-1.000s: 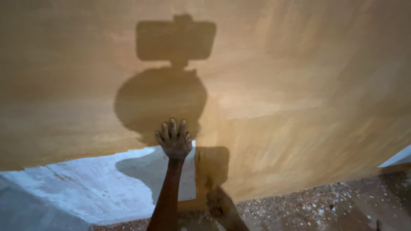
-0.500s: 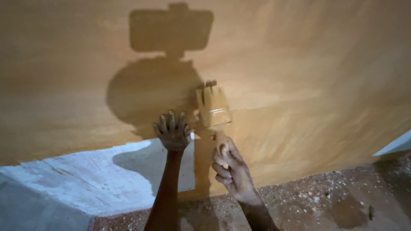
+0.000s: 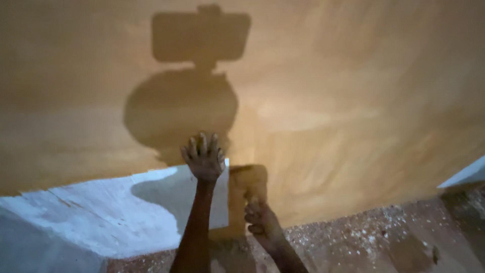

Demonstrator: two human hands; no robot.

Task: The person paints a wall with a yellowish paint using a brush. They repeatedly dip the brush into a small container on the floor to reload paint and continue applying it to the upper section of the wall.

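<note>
The wall [image 3: 353, 116] carries tan paint over most of its face. An unpainted white patch [image 3: 91, 217] remains at the lower left edge. The left hand [image 3: 203, 157] rests flat, fingers spread, at the patch's upper border. The right hand [image 3: 262, 222] grips the brush [image 3: 247, 184], low on the wall just beside the patch.

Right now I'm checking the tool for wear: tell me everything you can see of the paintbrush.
The paintbrush is wide and flat, coated in yellow-tan paint like the wall. It stands upright, its head pressed against the wall's lower painted edge beside the white unpainted patch. The right hand grips its handle from below. Blur hides the bristles.
</note>
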